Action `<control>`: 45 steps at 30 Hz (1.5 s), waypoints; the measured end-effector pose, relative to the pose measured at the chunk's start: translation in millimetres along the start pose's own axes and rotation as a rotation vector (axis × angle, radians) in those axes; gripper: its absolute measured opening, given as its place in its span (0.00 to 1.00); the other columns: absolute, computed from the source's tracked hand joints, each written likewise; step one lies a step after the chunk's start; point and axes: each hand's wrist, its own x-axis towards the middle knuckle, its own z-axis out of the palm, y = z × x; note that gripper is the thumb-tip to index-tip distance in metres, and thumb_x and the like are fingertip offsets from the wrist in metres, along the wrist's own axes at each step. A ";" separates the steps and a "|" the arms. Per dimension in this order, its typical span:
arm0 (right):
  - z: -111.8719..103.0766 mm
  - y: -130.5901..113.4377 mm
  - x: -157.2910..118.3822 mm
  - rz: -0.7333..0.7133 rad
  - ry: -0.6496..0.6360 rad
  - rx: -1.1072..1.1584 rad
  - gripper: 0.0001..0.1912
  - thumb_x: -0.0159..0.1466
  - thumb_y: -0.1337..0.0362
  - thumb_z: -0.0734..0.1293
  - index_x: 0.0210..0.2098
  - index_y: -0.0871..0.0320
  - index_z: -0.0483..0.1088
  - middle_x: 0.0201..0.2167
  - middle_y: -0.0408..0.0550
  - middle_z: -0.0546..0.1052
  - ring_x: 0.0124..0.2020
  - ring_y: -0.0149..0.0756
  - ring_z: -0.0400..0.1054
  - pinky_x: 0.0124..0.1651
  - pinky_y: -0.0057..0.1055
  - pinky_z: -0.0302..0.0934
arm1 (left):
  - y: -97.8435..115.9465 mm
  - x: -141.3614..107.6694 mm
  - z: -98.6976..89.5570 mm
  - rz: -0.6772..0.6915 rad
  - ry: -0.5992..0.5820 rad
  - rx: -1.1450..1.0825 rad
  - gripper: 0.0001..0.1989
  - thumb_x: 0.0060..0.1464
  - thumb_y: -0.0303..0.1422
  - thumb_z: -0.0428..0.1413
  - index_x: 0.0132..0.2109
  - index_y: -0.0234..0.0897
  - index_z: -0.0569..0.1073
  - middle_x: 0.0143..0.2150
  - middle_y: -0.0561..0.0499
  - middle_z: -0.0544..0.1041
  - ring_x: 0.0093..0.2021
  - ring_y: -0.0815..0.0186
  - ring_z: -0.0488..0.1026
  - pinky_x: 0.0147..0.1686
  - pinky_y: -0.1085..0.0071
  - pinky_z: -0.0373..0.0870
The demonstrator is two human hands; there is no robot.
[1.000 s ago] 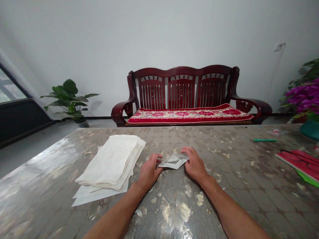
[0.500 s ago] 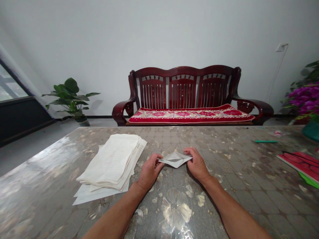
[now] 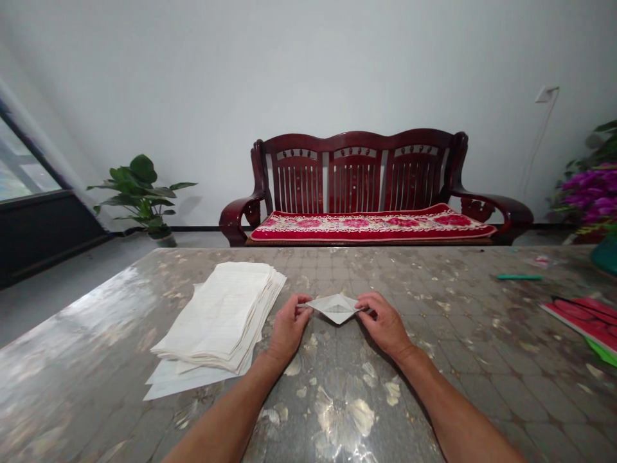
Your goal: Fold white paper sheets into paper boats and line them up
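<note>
White sheets (image 3: 216, 315) lie in a stack at the left, the topmost spread flat, so this pile appears not yet worked. About level with it, to its right, a small folded paper (image 3: 336, 307) spans the gap between both hands. The left hand (image 3: 288, 326) pinches its left point; the right hand (image 3: 384, 323) has thumb and fingertips closed on its right point. Several folds look done, giving a diamond outline; its middle seems partly open, so shaping looks unfinished. Farther, at right, lies a green pen (image 3: 519, 277); beyond stands a wooden bench (image 3: 354, 173).

Left hand (image 3: 289, 329) and right hand (image 3: 389, 329) end bare, tapering forearms (image 3: 236, 405).
</note>
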 end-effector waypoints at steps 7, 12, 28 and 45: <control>-6.5 3.5 1.3 0.016 0.079 -0.020 0.07 0.60 0.66 0.63 0.32 0.54 0.74 0.34 0.46 0.76 0.38 0.36 0.70 0.43 0.32 0.64 | -13.8 4.3 2.9 -0.046 0.034 -0.081 0.20 0.51 0.33 0.56 0.52 0.37 0.65 0.48 0.47 0.76 0.31 0.69 0.77 0.38 0.68 0.74; -21.6 22.0 8.5 0.121 0.330 -0.111 0.10 0.59 0.63 0.63 0.33 0.55 0.76 0.34 0.49 0.77 0.36 0.39 0.70 0.43 0.34 0.65 | -16.7 6.3 2.1 -0.059 0.062 -0.046 0.23 0.50 0.34 0.56 0.54 0.36 0.65 0.49 0.45 0.76 0.29 0.69 0.77 0.38 0.66 0.74; -40.5 64.1 19.2 0.222 0.572 -0.304 0.15 0.57 0.62 0.60 0.34 0.58 0.78 0.33 0.50 0.74 0.35 0.39 0.68 0.41 0.34 0.63 | 2.3 2.4 -1.0 0.017 -0.045 0.127 0.12 0.49 0.33 0.52 0.42 0.36 0.73 0.30 0.53 0.76 0.30 0.64 0.75 0.35 0.67 0.72; -63.8 96.8 42.6 0.278 0.531 -0.515 0.16 0.59 0.66 0.60 0.39 0.57 0.78 0.36 0.50 0.73 0.35 0.38 0.66 0.39 0.32 0.61 | -3.3 3.2 -0.3 0.070 -0.071 0.181 0.12 0.50 0.32 0.51 0.40 0.37 0.75 0.31 0.51 0.76 0.30 0.64 0.74 0.36 0.66 0.72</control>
